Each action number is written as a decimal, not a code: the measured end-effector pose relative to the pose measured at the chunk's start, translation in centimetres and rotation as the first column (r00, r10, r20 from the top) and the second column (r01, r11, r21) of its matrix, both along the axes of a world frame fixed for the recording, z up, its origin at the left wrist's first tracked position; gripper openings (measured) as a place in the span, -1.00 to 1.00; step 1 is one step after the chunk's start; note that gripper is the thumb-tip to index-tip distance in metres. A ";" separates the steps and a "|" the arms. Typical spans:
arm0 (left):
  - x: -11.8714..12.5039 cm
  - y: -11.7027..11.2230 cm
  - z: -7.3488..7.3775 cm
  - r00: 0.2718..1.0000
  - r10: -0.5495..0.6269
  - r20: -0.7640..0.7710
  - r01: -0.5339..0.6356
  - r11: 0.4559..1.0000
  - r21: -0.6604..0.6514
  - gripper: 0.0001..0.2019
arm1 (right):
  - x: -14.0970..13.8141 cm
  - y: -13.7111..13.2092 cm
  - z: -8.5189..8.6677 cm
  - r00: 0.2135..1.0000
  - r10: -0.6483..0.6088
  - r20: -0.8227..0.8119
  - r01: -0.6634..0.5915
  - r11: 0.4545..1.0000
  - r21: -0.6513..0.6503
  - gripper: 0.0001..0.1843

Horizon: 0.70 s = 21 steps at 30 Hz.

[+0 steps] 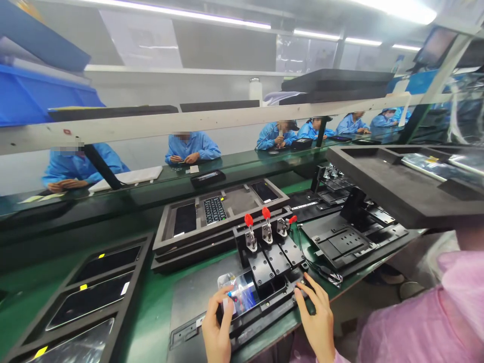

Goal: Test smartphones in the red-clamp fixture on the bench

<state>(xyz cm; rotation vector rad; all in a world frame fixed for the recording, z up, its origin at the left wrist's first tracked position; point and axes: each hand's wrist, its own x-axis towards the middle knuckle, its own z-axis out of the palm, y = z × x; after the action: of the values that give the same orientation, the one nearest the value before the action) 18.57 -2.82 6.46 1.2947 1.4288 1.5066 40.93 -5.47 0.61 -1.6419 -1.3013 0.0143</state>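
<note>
A black clamping fixture [270, 262] with three red-handled toggle clamps [266, 227] stands on the green bench near the front edge. A phone with a shiny screen [244, 295] lies in the fixture's left slot. My left hand [217, 327] pinches the phone's left end with thumb and fingers. My right hand [317, 317] rests with spread fingers on the fixture's right front corner, holding nothing.
A black tray [147, 252] of dark phones lies at the left. Stacked foam trays [223, 209] sit behind the fixture, another jig [348, 237] to the right, a large black tray [401, 186] overhead right. People in blue coats work across the far bench.
</note>
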 end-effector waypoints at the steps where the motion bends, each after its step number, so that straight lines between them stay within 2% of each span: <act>1: 0.2 0.0 0.0 1.000 -0.010 0.008 0.010 1.000 -0.005 -0.70 | 0.1 0.1 0.1 1.000 -0.006 -0.007 0.006 1.000 -0.004 -0.76; 4: 0.6 0.1 0.1 0.999 -0.053 0.002 0.053 0.999 -0.005 -0.71 | 0.5 0.3 0.4 1.000 -0.023 -0.014 0.022 1.000 -0.021 -0.74; 9: 0.5 0.2 0.1 0.998 -0.036 -0.048 0.037 0.999 0.030 -0.74 | 0.9 0.4 0.5 0.999 -0.045 -0.006 0.044 0.999 -0.020 -0.72; 11: 0.4 0.1 0.1 0.997 -0.027 -0.067 0.030 0.999 0.044 -0.75 | 1.1 0.4 1.0 0.998 -0.064 -0.005 0.065 0.997 0.038 -0.75; 13: 0.3 0.1 0.3 0.996 -0.013 -0.089 0.018 0.998 0.054 -0.75 | 1.1 0.6 2.6 0.996 -0.093 0.000 0.091 0.980 0.174 -0.82; 15: 0.3 0.0 0.5 0.993 -0.004 -0.115 0.010 0.999 0.050 -0.76 | 0.9 1.2 5.4 0.996 -0.086 0.030 0.069 0.926 0.371 -0.84; 17: 0.3 -0.1 0.7 0.988 0.005 -0.156 0.002 0.999 0.039 -0.77 | 0.3 2.6 9.6 0.994 -0.009 0.105 -0.050 0.833 0.551 -0.71; 18: 0.2 -0.1 0.8 0.983 0.002 -0.185 0.004 1.000 0.030 -0.78 | -0.1 3.7 12.0 0.986 0.042 0.159 -0.129 0.798 0.588 -0.64; 19: 0.2 -0.1 0.9 0.976 -0.007 -0.218 0.011 1.000 0.019 -0.80 | -0.6 5.1 14.4 0.960 0.125 0.250 -0.249 0.788 0.563 -0.60; 21: 0.0 -0.1 1.1 0.958 -0.025 -0.287 0.026 1.000 0.000 -0.82 | -1.6 8.2 18.8 0.896 0.271 0.353 -0.404 0.827 0.390 -0.57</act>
<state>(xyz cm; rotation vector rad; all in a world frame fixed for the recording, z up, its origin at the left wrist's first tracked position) 18.57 -2.89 7.54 1.5784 1.5815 1.3451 39.32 2.78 19.39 -1.0159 -1.6603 -0.3016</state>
